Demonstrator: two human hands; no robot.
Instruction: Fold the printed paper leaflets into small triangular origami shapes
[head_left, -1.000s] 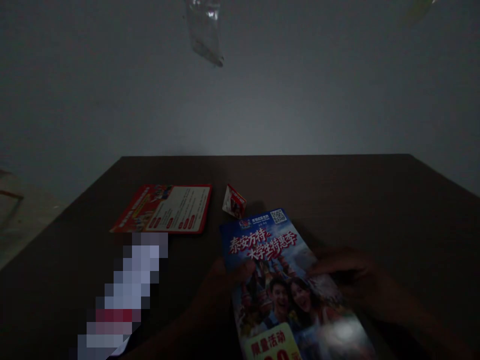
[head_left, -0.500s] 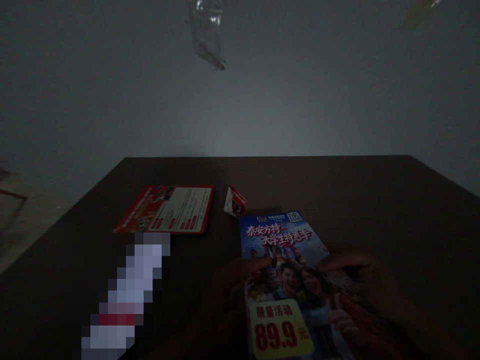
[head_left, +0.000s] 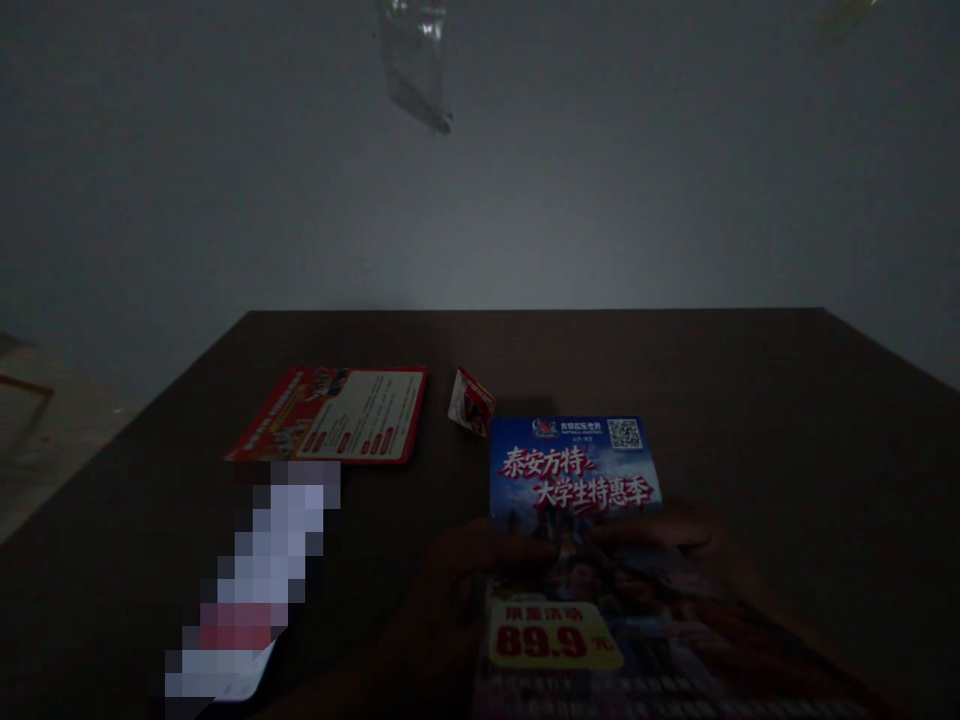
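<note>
A printed flyer (head_left: 577, 490) with a blue top, a QR code and a yellow price patch is held between both hands. My left hand (head_left: 480, 550) grips its left edge, fingers reaching over the front. From the other side my right hand (head_left: 682, 535) holds the right edge, with its index finger lying across the front. The flyer bends across the middle where the fingers press. Just beyond its upper left corner stands a small folded red and white paper piece (head_left: 472, 402). The light is dim, and the thumbs are hard to make out.
On the dark table (head_left: 637, 360) lies a stack of red and white leaflets (head_left: 367, 415) at the left. Nearer me is a lit phone (head_left: 262, 580) with a pixelated screen. Behind the table, a clear plastic bag (head_left: 416, 65) hangs against the wall (head_left: 600, 180).
The flyer's top has swung to the right and its middle now bends more. My right hand's fingers have moved left across the front. More of the printing at the bottom shows.
</note>
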